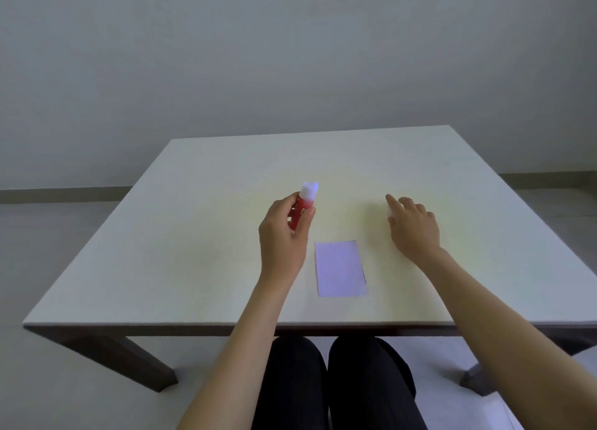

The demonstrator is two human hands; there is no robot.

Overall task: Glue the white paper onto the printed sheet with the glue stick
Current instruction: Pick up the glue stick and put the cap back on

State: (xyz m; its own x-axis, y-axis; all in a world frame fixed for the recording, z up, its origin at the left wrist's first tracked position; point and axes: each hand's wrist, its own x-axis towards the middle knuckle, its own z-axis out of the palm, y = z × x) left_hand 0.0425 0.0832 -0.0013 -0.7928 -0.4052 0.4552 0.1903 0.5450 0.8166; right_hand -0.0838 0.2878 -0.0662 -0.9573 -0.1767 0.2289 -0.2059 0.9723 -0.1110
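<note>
My left hand [282, 232] holds a red glue stick [303, 206] upright above the table, its white tip pointing up and away from me. A small white paper [340, 268] lies flat on the table between my forearms, with a thin dark printed edge showing along its top and right sides. My right hand [413, 226] hovers or rests over the table to the right of the paper, fingers spread, holding nothing. Whether a separate printed sheet lies under the white paper I cannot tell.
The pale square table [193, 235] has dark wooden legs. Its front edge runs just above my dark-trousered knees [339, 381]. A plain wall stands behind it.
</note>
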